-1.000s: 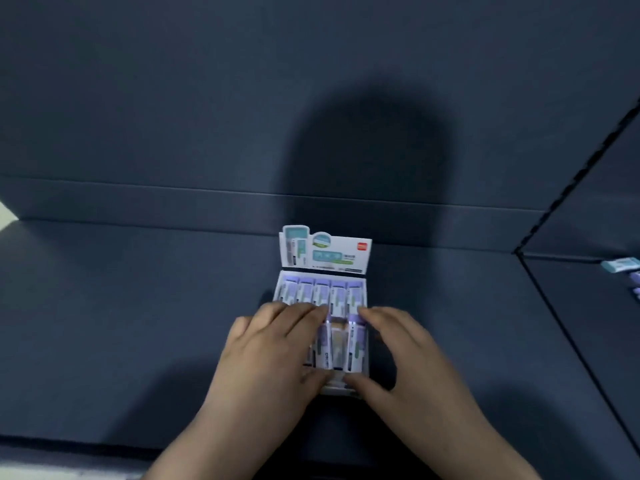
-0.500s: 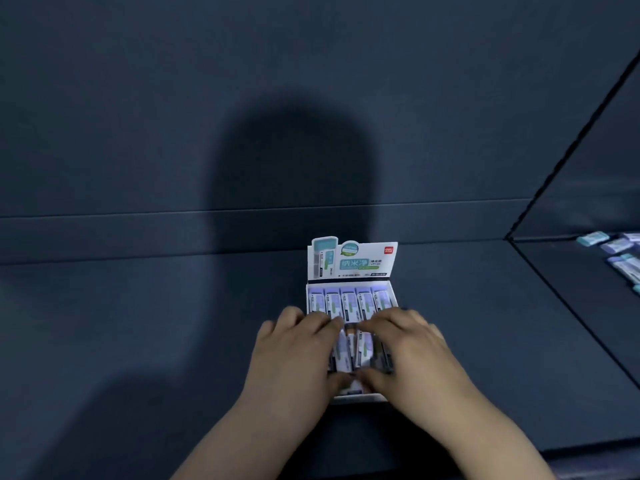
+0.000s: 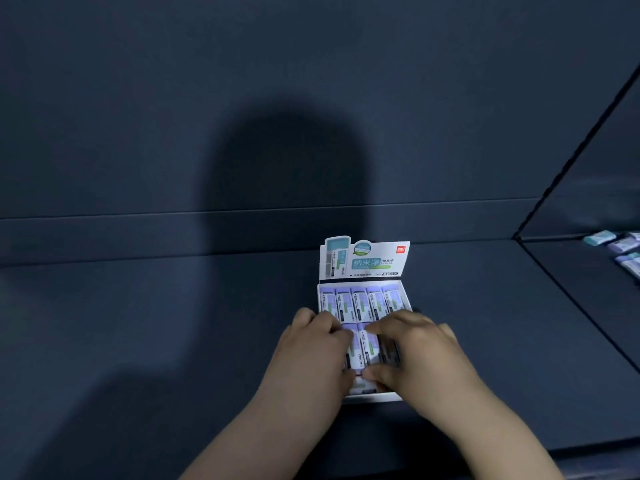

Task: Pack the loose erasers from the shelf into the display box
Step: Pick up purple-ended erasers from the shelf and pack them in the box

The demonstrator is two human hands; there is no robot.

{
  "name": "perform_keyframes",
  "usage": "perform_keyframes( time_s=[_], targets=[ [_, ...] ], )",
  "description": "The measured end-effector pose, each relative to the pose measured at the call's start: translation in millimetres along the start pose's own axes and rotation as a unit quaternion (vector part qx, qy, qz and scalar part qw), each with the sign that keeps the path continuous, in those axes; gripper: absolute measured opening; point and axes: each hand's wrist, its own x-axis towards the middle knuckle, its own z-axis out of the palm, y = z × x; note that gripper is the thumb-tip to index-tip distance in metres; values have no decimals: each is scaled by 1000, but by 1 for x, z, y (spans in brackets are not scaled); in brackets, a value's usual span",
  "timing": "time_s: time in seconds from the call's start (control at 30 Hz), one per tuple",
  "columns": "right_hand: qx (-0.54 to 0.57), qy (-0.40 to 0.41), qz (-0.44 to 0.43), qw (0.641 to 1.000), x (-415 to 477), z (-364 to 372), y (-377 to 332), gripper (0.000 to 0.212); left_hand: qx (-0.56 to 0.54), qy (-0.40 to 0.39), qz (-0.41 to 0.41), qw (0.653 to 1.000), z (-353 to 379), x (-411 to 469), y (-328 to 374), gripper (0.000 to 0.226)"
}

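The white display box (image 3: 379, 397) lies on the dark shelf with its printed header card (image 3: 367, 259) standing up at the back. Its far row holds several purple-and-white erasers (image 3: 360, 303) side by side. My left hand (image 3: 311, 358) and my right hand (image 3: 422, 355) both rest over the near row. Fingers sit on the far ends and thumbs on the near ends of the erasers there (image 3: 365, 348). The hands hide most of that row. Several loose erasers (image 3: 621, 245) lie on the shelf section at the far right.
A dark divider line (image 3: 568, 299) runs diagonally between this shelf section and the one on the right. The shelf's back wall (image 3: 242, 230) rises just behind the box. My shadow falls on the wall and the shelf to the left.
My hands have drawn closer together over the near row, leaving a narrower gap of erasers showing. The view has swung, so the box sits further right and more loose erasers show.
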Motion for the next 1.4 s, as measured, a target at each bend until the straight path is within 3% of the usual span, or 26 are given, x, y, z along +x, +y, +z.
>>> perform_keyframes(
  time_s=[0.17, 0.3, 0.43, 0.53, 0.8, 0.93, 1.4],
  targets=[
    [73, -3, 31, 997, -3, 3, 5, 59, -7, 5, 2, 1000, 7, 1, 1, 34],
    [94, 8, 37, 995, -6, 4, 7, 47, -16, -11, -30, 999, 0, 2, 10, 31],
    [132, 15, 49, 990, -7, 3, 7, 44, 32, -4, -37, 999, 3, -2, 7, 28],
    [146, 9, 41, 988, -13, -2, 8, 48, 60, -17, -36, 997, 0, -6, 10, 38],
    [118, 66, -22, 991, -22, -37, 29, 41, 76, 98, 17, 992, -1, 9, 45, 39],
    [103, 65, -57, 991, -30, -49, 55, 42, 71, 112, 33, 991, 8, 21, 79, 28],
    [81, 13, -111, 990, -71, -119, 213, 49, 31, 91, -29, 995, 57, 75, 231, 44]
  ],
)
